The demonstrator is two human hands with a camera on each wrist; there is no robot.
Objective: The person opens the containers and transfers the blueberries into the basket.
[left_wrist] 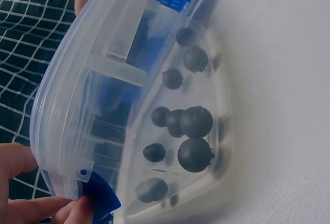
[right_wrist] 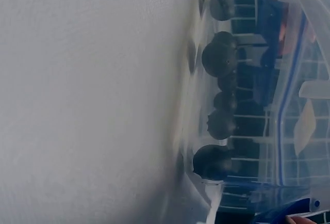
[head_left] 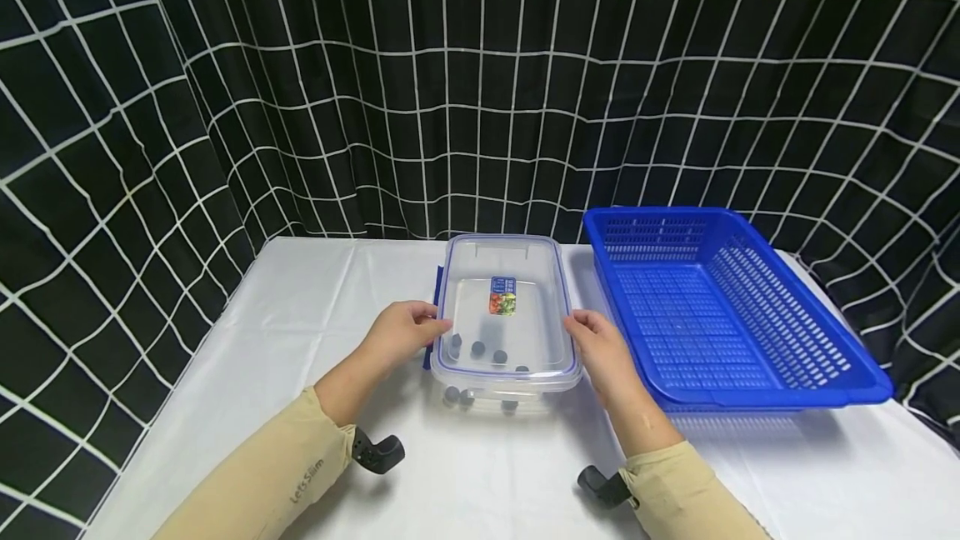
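A black curtain point(head_left: 480, 90) with white grid lines is hung behind a white-covered table point(head_left: 300, 307). At right, a blue basket point(head_left: 678, 323) is set. Beside it on the table, a clear lidded container point(head_left: 517, 332) is held, its opposite sides pinched in the grip of the left hand point(head_left: 401, 333) and right hand point(head_left: 606, 352). A blue latch point(left_wrist: 101, 192) is touched by left fingertips. A colourful label point(head_left: 502, 296) is stuck on top. Inside, dark round berries point(left_wrist: 195, 155), seemingly blueberries though blurred by plastic, are scattered.

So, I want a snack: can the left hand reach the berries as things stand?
Probably not: the lid sits over the box, between the left hand and the berries inside.
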